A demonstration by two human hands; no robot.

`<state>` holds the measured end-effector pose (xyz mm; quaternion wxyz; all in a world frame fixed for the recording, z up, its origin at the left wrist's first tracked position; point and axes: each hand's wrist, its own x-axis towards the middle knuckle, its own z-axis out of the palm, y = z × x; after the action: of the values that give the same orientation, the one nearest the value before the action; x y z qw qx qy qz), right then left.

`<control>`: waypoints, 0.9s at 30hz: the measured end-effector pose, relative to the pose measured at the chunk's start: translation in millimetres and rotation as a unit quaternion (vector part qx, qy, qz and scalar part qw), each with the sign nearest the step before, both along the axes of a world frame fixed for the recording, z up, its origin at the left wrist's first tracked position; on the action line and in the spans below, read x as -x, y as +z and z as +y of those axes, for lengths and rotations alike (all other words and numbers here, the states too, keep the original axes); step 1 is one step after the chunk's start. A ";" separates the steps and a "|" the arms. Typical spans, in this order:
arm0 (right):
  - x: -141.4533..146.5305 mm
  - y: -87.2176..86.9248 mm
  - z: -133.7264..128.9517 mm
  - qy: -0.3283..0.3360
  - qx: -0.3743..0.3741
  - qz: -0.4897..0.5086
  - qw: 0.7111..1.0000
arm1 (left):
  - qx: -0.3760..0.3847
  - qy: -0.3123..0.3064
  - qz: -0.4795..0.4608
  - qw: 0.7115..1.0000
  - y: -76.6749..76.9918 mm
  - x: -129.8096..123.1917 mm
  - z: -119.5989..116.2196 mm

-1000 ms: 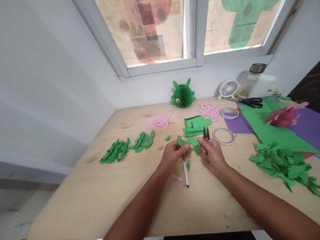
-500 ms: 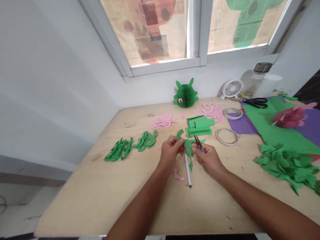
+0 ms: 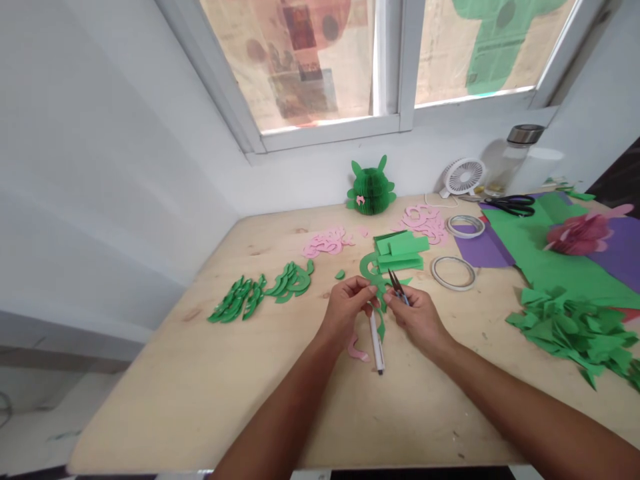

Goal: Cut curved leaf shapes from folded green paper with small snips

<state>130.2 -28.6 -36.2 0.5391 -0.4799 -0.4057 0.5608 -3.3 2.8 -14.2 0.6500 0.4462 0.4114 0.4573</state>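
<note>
My left hand (image 3: 347,307) is closed in a pinch on a curved green paper cut-out (image 3: 369,267). My right hand (image 3: 417,319) grips small scissors (image 3: 398,288), their dark blades pointing up and away from me. Its thumb and fingertips also touch the lower end of the green paper. Below the hands, a white pen (image 3: 376,343) lies on the table beside a curved pink paper piece (image 3: 357,350). A strip of green paper (image 3: 381,327) shows between the pen and my right hand. The fingers partly hide the cut-out.
Green cut-outs (image 3: 290,280) and pink cut-outs (image 3: 327,242) lie to the left. Behind the hands are folded green papers (image 3: 401,252) and a green honeycomb paper figure (image 3: 371,190). Tape rolls (image 3: 454,274), black scissors (image 3: 511,205) and green scraps (image 3: 575,333) lie on the right.
The green cut-out in my hands has turned, its curve now showing beyond my fingers. My left hand has shifted slightly, uncovering a small green scrap on the table. My right hand stays in place.
</note>
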 end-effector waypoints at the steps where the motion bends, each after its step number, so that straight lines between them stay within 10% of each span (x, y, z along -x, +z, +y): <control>1: 0.2 0.3 -0.4 0.007 -0.001 -0.004 1.000 | 0.002 0.002 -0.001 1.000 0.3 0.1 0.3; 27: -7.7 0.5 5.8 -0.073 -0.012 -0.049 0.996 | 0.000 -0.069 0.041 0.997 0.1 1.3 1.8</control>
<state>137.9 -22.7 -35.8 0.5640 -0.5285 -0.4025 0.4905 -4.6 4.5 -14.1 0.6623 0.4918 0.4062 0.3930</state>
